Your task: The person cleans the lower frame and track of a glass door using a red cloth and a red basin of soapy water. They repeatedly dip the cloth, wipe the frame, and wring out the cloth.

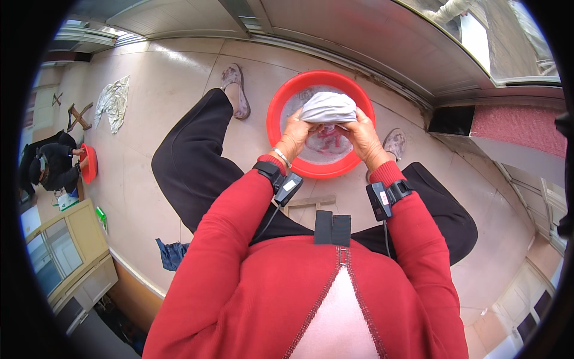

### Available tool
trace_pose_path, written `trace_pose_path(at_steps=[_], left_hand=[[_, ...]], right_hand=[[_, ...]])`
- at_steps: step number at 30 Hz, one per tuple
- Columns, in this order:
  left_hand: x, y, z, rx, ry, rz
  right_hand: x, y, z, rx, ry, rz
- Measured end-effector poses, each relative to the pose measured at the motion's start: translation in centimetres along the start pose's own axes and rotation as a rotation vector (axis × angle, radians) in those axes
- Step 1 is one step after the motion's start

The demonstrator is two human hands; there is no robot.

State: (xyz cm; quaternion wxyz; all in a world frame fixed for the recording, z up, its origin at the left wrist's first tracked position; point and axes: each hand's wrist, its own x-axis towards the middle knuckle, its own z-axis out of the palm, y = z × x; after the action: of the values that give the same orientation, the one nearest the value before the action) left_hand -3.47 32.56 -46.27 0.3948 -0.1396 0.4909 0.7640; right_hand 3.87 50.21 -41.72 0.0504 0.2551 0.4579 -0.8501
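Note:
A pale grey cloth item, gathered in folds, is held up over a round red plastic basin. My left hand grips its left end, and my right hand grips its right end. Below my hands, sudsy water fills the basin's bottom, with a pink-red item lying in it. What kind of garment the grey cloth is, I cannot tell. The fingertips of both hands are partly hidden under the cloth.
A metal-framed sliding door track runs behind the basin. A crumpled white cloth lies on the tiled floor, with a wooden folding stool beyond it. At far left another person bends over a red basin. Dark blue fabric lies beside my left arm.

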Motion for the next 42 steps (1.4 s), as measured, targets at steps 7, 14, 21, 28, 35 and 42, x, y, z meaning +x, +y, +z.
trace_pose_path(at_steps=[7,14,21,28,35,42], left_hand=[[-2.3,2.9,2.0,0.236,-0.060,0.085],[-3.0,3.0,2.7,0.098,-0.111,-0.046],[-4.5,3.7,3.1,-0.166,0.018,-0.292],[-1.1,0.7,7.7,0.201,0.411,0.081],[-0.6,0.5,7.4,0.443,0.382,0.441],[-1.0,1.2,7.3,0.764,0.221,0.760]], right_hand=[[0.2,0.8,0.1,0.254,-0.078,0.176],[1.0,3.4,2.5,0.022,0.362,-0.127],[0.9,3.0,2.0,-0.345,0.524,-0.368],[1.1,3.0,3.1,-0.274,0.404,-0.381],[1.6,1.9,2.7,-0.109,0.352,-0.089],[2.9,2.2,2.0,0.203,0.167,0.216]])
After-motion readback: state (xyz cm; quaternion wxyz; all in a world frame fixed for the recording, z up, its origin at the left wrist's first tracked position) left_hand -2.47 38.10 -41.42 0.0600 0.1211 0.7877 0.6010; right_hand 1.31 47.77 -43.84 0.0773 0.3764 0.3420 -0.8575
